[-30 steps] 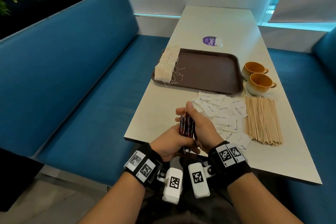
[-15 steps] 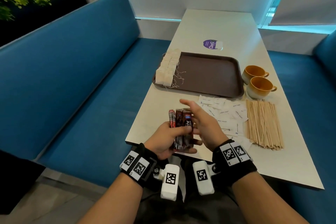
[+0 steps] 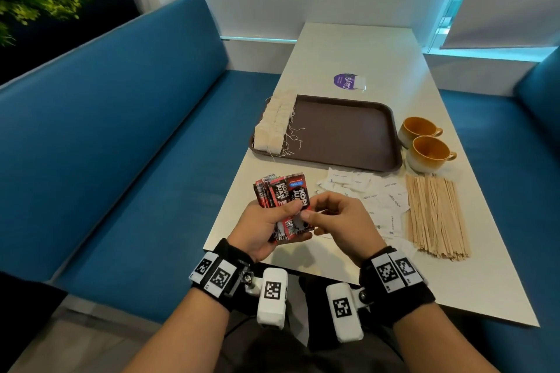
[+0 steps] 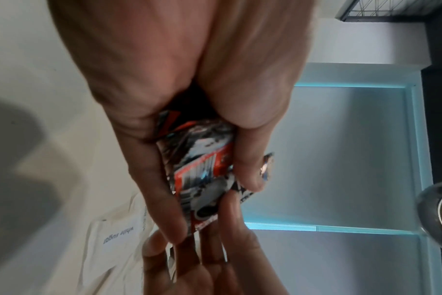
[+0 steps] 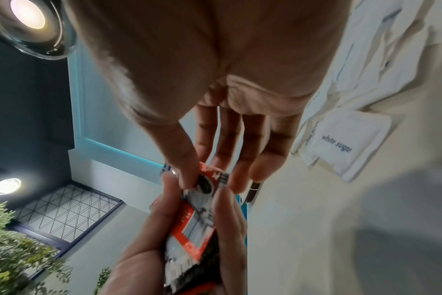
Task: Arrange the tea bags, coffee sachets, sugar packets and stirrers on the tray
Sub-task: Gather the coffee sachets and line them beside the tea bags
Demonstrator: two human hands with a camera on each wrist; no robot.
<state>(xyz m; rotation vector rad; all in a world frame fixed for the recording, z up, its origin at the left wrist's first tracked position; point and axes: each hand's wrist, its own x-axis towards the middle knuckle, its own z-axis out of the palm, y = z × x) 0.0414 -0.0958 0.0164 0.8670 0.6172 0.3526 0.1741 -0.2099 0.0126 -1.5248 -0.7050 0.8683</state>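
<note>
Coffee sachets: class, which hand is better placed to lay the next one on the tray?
Right. The left hand grips the coffee sachets; the right hand pinches one sachet's end, nearer the tray.

Tray [image 3: 339, 133] floor lies bare right of the tea bags [image 3: 274, 124].

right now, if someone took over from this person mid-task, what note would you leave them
Left hand grips a fanned stack of coffee sachets above the table's near edge. Right hand pinches the front sachet at its lower end, thumb and fingertips on it.
Tray: tea bags are lined up along its left side; the rest of it is bare.
Sugar packets lie loose on the table just in front of the tray; stirrers are bundled to their right. Two cups stand right of the tray.
Done: tea bags. Left: coffee sachets, sugar packets and stirrers onto the tray.
</note>
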